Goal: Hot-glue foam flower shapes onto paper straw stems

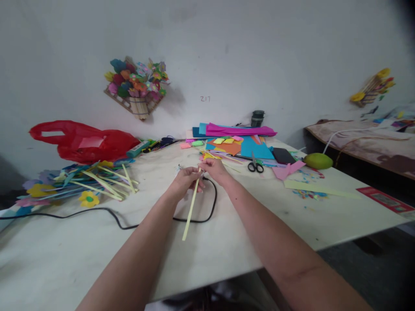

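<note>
A narrow pale yellow strip (pixel 191 210) hangs down toward me from between my two hands, over the middle of the table. My left hand (pixel 187 179) pinches it near its upper end with thumb and finger. Right beside it, my right hand (pixel 212 167) has its fingertips closed at the strip's top end. The fingertips of both hands nearly touch, and what exactly lies between them is too small to tell. A black cable (pixel 214 203) loops on the table behind and right of the strip.
Black scissors (pixel 255 166), colored sheets (pixel 256 147) and a green oval object (pixel 318 161) lie at the back right. At the left are a red bag (pixel 87 142), foam flowers (pixel 88 199) and pale yellow strips (pixel 103 185). A long yellow-green strip (pixel 320 188) lies right.
</note>
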The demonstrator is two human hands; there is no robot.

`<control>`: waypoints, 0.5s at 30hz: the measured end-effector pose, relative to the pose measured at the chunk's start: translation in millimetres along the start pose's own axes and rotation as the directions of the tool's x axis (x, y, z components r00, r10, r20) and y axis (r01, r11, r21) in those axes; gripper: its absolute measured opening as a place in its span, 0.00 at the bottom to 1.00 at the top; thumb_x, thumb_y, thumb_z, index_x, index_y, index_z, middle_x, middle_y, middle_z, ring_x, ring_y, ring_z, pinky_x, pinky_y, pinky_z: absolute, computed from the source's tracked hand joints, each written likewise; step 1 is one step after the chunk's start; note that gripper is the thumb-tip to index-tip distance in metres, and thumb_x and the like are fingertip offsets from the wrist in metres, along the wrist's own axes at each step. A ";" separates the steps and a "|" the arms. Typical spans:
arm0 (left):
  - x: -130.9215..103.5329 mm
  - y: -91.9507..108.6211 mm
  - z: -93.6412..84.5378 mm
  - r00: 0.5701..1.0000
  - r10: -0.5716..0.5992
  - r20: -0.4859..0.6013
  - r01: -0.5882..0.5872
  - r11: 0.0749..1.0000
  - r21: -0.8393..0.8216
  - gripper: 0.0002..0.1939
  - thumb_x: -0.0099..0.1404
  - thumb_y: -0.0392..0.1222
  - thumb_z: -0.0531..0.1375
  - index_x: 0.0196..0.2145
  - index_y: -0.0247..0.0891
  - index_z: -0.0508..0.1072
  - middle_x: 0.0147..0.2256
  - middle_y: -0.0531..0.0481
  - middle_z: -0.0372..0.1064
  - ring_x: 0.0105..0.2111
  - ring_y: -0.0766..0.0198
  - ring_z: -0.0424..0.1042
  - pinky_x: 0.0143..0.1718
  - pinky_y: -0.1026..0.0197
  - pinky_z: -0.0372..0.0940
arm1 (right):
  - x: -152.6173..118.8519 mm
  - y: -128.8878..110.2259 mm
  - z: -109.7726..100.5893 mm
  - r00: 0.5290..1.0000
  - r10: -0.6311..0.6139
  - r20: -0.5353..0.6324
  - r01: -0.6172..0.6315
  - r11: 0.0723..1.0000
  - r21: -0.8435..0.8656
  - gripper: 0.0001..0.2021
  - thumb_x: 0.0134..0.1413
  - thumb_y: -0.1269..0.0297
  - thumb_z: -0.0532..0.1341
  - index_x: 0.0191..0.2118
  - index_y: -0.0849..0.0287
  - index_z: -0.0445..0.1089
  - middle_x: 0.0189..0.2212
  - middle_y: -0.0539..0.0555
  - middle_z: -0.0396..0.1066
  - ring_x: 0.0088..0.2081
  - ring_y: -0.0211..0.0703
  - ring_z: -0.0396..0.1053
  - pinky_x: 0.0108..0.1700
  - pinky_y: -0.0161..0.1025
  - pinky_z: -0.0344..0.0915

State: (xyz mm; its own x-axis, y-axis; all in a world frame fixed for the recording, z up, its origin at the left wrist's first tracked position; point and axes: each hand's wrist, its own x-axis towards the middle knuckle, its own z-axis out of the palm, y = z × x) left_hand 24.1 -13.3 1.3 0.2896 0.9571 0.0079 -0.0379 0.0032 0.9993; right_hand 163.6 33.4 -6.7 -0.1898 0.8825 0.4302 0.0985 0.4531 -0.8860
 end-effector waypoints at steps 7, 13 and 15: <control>-0.2 0.9 1.3 0.999 0.024 -0.021 -0.024 1.000 -0.008 0.14 0.50 0.44 0.62 0.31 0.34 0.64 0.17 0.48 0.69 0.14 0.65 0.67 0.16 0.66 0.59 | 4.1 3.7 3.2 0.985 -0.165 -0.056 0.138 0.935 -0.326 0.07 0.46 0.67 0.58 0.20 0.59 0.65 0.21 0.48 0.65 0.28 0.37 0.63 0.35 0.35 0.58; 0.7 -0.3 3.2 0.998 0.034 -0.047 -0.035 0.999 -0.032 0.14 0.50 0.43 0.62 0.31 0.34 0.64 0.17 0.49 0.69 0.14 0.64 0.67 0.16 0.65 0.60 | 0.9 0.8 3.7 0.955 -0.296 0.024 0.250 0.756 -0.605 0.08 0.52 0.68 0.55 0.24 0.59 0.66 0.27 0.52 0.68 0.33 0.40 0.64 0.37 0.35 0.57; 0.5 -0.6 3.8 0.998 0.036 -0.053 -0.038 0.998 -0.039 0.14 0.50 0.44 0.63 0.30 0.34 0.64 0.17 0.49 0.69 0.14 0.64 0.67 0.17 0.65 0.61 | -2.5 -3.7 3.7 0.945 -0.318 0.075 0.282 0.676 -0.681 0.09 0.54 0.68 0.53 0.26 0.59 0.67 0.30 0.54 0.69 0.35 0.41 0.64 0.38 0.35 0.57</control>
State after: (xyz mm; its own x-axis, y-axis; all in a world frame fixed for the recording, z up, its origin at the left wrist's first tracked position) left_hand 27.9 -14.0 0.9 0.2374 0.9705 0.0422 -0.0865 -0.0222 0.9960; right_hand 160.2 29.0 -5.2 -0.2840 0.6803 0.6756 0.6785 0.6405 -0.3597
